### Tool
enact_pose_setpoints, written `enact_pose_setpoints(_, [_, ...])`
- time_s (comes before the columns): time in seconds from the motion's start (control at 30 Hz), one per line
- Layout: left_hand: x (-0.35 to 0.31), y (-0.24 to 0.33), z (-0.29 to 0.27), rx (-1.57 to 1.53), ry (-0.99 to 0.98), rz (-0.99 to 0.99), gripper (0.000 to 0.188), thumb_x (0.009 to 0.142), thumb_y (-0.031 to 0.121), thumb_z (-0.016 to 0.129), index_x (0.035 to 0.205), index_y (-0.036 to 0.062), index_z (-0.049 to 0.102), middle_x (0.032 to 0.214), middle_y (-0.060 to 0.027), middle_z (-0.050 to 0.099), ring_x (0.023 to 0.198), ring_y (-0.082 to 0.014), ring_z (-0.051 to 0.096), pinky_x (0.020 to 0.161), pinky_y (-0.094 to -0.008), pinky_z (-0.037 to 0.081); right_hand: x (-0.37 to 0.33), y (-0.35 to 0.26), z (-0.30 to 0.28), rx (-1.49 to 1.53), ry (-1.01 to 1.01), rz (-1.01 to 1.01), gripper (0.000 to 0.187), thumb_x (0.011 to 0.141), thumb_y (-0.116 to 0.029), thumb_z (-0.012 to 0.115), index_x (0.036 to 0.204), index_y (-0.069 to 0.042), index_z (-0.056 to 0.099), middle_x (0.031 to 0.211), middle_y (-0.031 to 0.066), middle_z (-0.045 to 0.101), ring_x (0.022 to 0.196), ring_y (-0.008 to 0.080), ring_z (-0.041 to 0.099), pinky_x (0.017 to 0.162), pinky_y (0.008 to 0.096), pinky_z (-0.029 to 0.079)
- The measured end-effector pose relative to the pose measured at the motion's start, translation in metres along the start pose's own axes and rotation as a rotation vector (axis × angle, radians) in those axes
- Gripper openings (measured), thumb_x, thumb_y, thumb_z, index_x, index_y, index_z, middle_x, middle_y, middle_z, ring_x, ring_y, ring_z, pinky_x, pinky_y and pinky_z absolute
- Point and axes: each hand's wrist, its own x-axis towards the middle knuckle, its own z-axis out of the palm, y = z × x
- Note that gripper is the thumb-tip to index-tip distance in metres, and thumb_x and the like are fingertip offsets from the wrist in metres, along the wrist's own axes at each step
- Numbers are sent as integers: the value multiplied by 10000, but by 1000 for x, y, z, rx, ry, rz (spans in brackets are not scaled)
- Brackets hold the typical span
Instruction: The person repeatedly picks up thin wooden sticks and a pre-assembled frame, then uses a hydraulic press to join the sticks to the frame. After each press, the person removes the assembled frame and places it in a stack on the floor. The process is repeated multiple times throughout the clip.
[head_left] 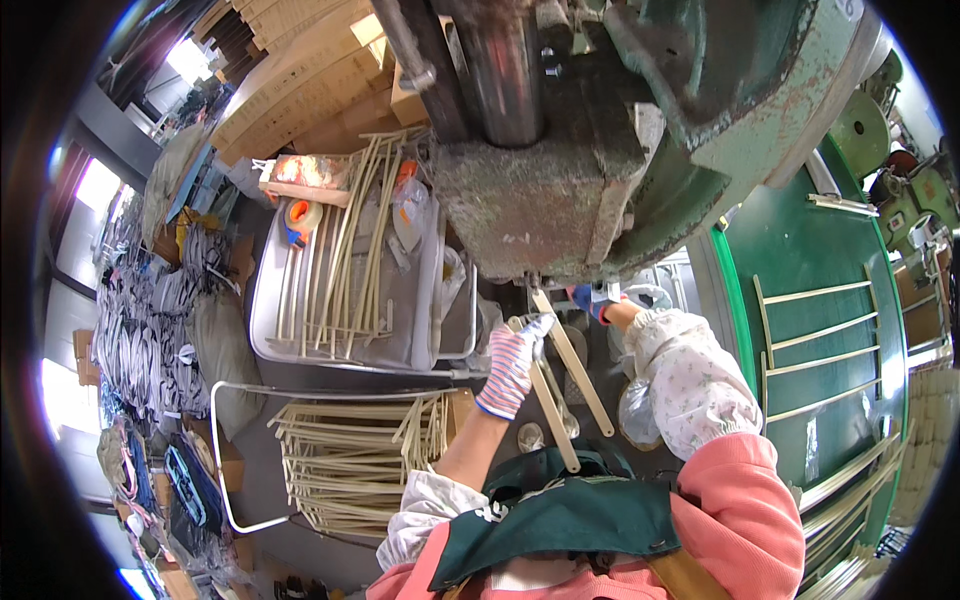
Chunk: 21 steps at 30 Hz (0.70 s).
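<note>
Two long, flat cream slats with rounded ends and small holes are joined or overlapped near their tops, spreading apart toward me. My left hand [505, 372], in a pink-and-white striped glove with blue-grey fingertips, is closed around the upper part of the left slat [552, 412]. The top of the right slat [576, 364] lies directly under the tool of a worn green press [535, 215]. My right hand [597, 303], in a dark blue glove, is beside the press head, right of the slat tops. Its fingers are mostly hidden, so their grip is unclear.
A white plastic tub [268, 330] with thin cream strips and an orange tape roll [302, 215] stands left. Below it, many slats are stacked [360, 465] inside a white metal frame [222, 450]. A green table [820, 410] with ladder-like slat frames is right. Cardboard boxes [300, 80] rise behind.
</note>
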Motion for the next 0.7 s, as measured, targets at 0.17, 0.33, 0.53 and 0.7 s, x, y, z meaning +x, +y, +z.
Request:
enact_pose_setpoints(0.17, [-4, -1, -24, -74, -47, -2, 117, 850, 164, 613, 840, 49, 634, 543, 63, 467, 438, -42, 388, 427, -216, 313, -2, -1, -7, 33, -41, -34, 295, 809, -109, 497, 1087, -110, 595, 1071, 78, 604, 934, 241, 572, 789, 352, 466])
enact_pose_setpoints(0.33, [-6, -2, -27, -15, -185, 27, 189, 886, 157, 544, 949, 0, 626, 531, 65, 443, 428, -19, 346, 438, -184, 278, 0, -1, -8, 41, -45, -40, 279, 836, -119, 494, 1095, -112, 599, 1066, 75, 615, 956, 222, 577, 811, 338, 461])
enact_pose_setpoints(0.53, [-16, 3, -31, 43, -177, 65, 249, 877, 183, 568, 978, -37, 625, 579, 50, 471, 439, -19, 371, 428, -184, 278, -5, -5, -20, 41, -78, -93, 262, 869, -132, 490, 1104, -115, 604, 1060, 72, 628, 983, 199, 584, 837, 321, 454])
enact_pose_setpoints(0.7, [-25, 13, -58, -85, -138, 136, 305, 892, 243, 572, 999, -35, 639, 548, 62, 447, 435, -22, 341, 424, -197, 276, -2, -34, -17, 41, 40, -237, 248, 896, -142, 487, 1111, -117, 608, 1055, 69, 639, 1005, 180, 589, 858, 307, 449])
